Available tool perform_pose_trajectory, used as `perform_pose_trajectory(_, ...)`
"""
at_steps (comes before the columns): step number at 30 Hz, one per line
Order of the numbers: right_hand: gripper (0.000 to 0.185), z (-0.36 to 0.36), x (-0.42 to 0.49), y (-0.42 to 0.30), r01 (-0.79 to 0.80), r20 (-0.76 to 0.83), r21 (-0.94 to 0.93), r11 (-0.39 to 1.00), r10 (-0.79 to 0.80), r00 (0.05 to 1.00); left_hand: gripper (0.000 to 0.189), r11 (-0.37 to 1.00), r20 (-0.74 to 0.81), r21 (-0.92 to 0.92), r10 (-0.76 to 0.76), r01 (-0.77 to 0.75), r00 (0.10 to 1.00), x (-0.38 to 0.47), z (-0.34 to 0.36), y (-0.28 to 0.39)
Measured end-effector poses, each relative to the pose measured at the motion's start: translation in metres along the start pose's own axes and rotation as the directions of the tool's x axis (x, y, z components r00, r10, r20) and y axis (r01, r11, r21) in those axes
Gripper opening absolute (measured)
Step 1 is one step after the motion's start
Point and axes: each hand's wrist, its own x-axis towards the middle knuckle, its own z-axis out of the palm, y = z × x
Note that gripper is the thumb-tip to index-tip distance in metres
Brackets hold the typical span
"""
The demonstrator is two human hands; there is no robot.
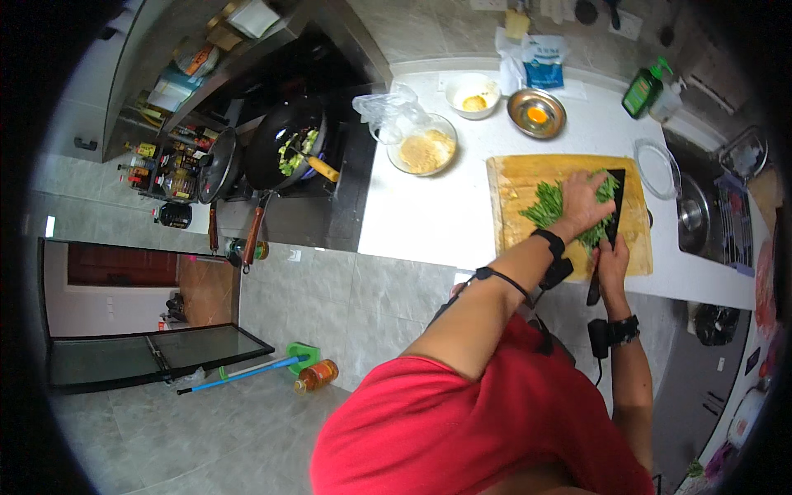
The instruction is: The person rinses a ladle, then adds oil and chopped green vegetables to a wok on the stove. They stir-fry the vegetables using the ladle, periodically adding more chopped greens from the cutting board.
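Observation:
Leafy greens [544,204], cut into pieces, lie heaped on a wooden cutting board [513,247]. Spread over the heap, my left hand [580,201] holds the greens down, its thumb close to the dark blade. My right hand [612,266] is closed around the handle of a black kitchen knife [619,192]; the blade stands along the right side of the greens. Some of the greens are hidden beneath my left hand. Both wrists wear black straps with small devices.
Left of the board are a glass bowl of pale crumbly food [427,151], a white bowl [473,96] and a metal bowl with egg yolk [536,113]. Farther left, a wok [278,148] with food and a spatula is on the stove. A sink [693,213] lies right.

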Motion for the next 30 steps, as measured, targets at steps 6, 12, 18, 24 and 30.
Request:
perform_pose_trajectory(6, 0.003, 0.003, -0.005, 0.0, -0.066, -0.06, -0.114, 0.991, 0.06, 0.996, 0.068, 1.0, 0.08, -0.001, 0.003, -0.003, 0.997, -0.003, -0.004, -0.002)
perform_pose_trajectory(12, 0.026, 0.005, -0.011, -0.004, 0.049, -0.147, -0.542, 0.839, -0.151, 0.978, 0.067, 0.999, 0.13, -0.05, 0.029, -0.023, 0.991, -0.002, -0.009, -0.004)
perform_pose_trajectory(18, 0.032, 0.001, -0.002, 0.012, 0.1, -0.117, -0.4, 0.911, -0.159, 0.98, 0.065, 0.999, 0.155, 0.009, -0.036, 0.035, 0.987, -0.003, -0.007, 0.0)
perform_pose_trajectory(24, 0.02, 0.016, -0.011, 0.002, -0.224, -0.09, -0.008, 0.975, 0.222, 0.971, 0.059, 0.998, 0.157, -0.004, 0.064, -0.064, 0.986, 0.0, 0.002, -0.014)
perform_pose_trajectory(30, 0.007, 0.03, -0.031, -0.035, -0.246, -0.089, 0.207, 0.947, 0.269, 0.959, 0.048, 0.991, 0.123, -0.002, 0.134, -0.134, 0.983, 0.005, -0.008, -0.004)
